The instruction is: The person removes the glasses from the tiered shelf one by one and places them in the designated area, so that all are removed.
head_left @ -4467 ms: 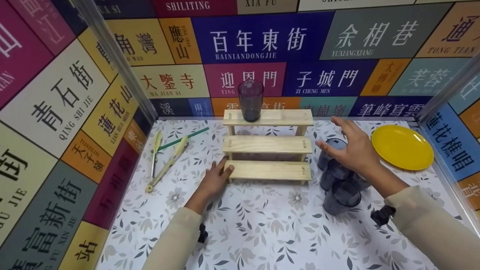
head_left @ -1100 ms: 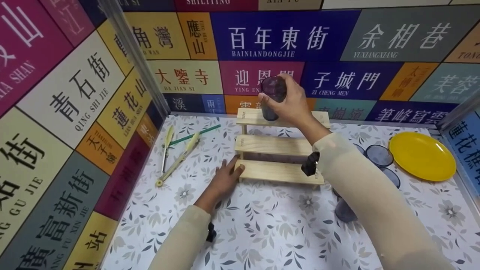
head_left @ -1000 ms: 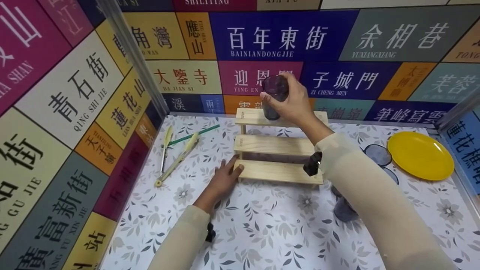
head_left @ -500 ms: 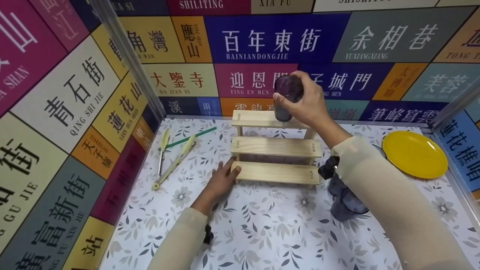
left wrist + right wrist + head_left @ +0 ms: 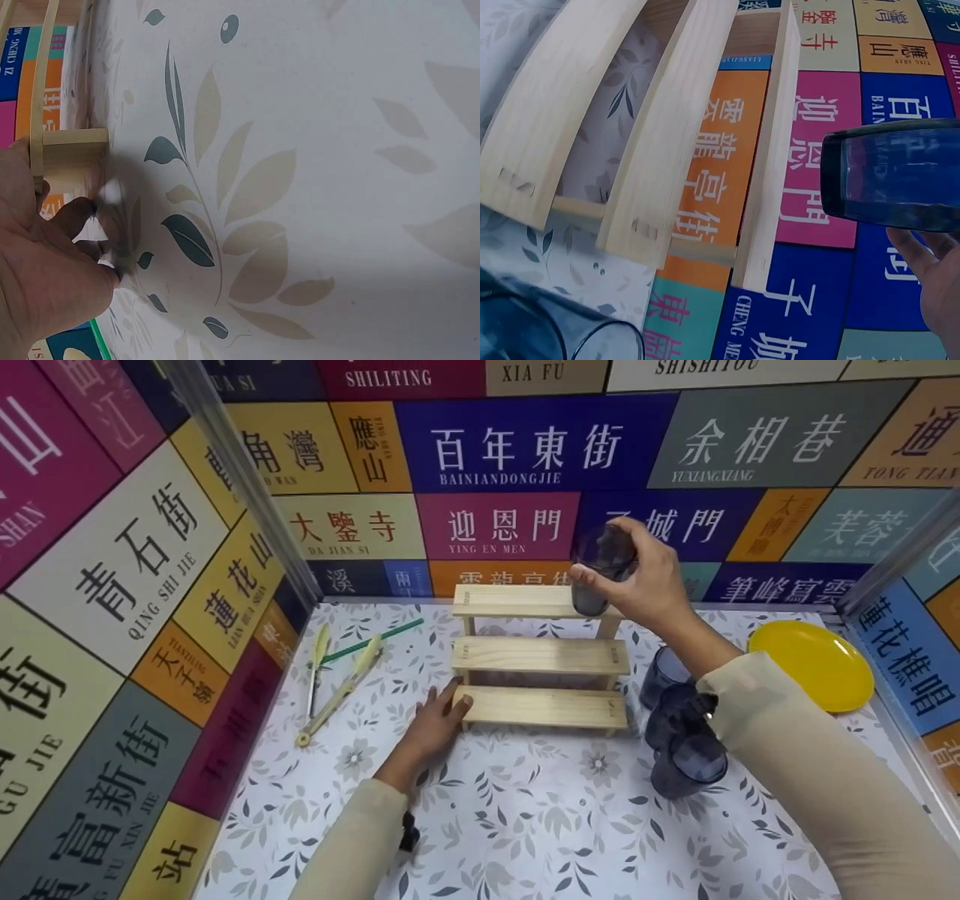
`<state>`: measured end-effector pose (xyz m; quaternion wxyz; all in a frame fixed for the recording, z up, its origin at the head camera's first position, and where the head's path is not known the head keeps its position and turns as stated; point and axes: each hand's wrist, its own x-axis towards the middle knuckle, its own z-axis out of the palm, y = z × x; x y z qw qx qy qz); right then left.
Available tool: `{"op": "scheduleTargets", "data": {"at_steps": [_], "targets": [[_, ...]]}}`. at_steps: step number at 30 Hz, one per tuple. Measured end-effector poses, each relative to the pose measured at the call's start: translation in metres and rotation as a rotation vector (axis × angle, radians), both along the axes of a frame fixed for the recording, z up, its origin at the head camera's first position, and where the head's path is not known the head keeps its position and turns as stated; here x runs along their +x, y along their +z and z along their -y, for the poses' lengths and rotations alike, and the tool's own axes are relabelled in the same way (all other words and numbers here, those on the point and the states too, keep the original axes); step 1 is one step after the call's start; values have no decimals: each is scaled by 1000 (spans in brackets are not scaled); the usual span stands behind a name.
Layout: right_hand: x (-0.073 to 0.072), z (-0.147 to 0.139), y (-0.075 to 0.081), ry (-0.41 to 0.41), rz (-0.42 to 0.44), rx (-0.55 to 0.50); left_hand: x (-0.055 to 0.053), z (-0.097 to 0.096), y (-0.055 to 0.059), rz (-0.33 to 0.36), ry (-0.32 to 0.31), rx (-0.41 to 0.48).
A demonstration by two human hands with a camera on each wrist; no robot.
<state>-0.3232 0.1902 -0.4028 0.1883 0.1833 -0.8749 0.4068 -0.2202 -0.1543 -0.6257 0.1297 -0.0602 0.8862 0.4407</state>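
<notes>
My right hand (image 5: 652, 585) holds a dark, see-through drinking glass (image 5: 590, 598) by its side, over the right end of the top shelf of a three-step wooden stand (image 5: 540, 656). In the right wrist view the base of the glass (image 5: 900, 172) is apart from the stand. At the stand's lowest shelf, my left hand (image 5: 429, 727) grips the left end, thumb on the board. In the left wrist view, its fingers (image 5: 75, 217) lie below the board's end, beside a leg. Several similar glasses (image 5: 686, 765) stand bunched right of the stand, partly hidden by my right forearm.
A yellow plate (image 5: 814, 660) lies at the back right. Left of the stand are tongs (image 5: 337, 701) with pale tips and a thin green stick (image 5: 397, 631). Sign-covered walls (image 5: 499, 529) enclose the flowered tabletop (image 5: 517, 825) at the back and sides.
The glass that stood left of centre on the top shelf was taken hold of by my right hand and has moved right, above the shelf. My left hand stays at the stand.
</notes>
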Motion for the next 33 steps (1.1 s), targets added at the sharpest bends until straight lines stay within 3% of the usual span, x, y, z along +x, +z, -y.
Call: {"op": "scheduleTargets", "data": {"at_steps": [11, 27, 33], "targets": [[16, -29, -1, -25, 13, 30, 0, 0, 2, 26, 21, -4], [50, -58, -12, -89, 258, -135, 0, -1, 1, -1, 6, 5], [56, -75, -20, -110, 283, -139, 1, 0, 2, -17, -6, 2]]}}
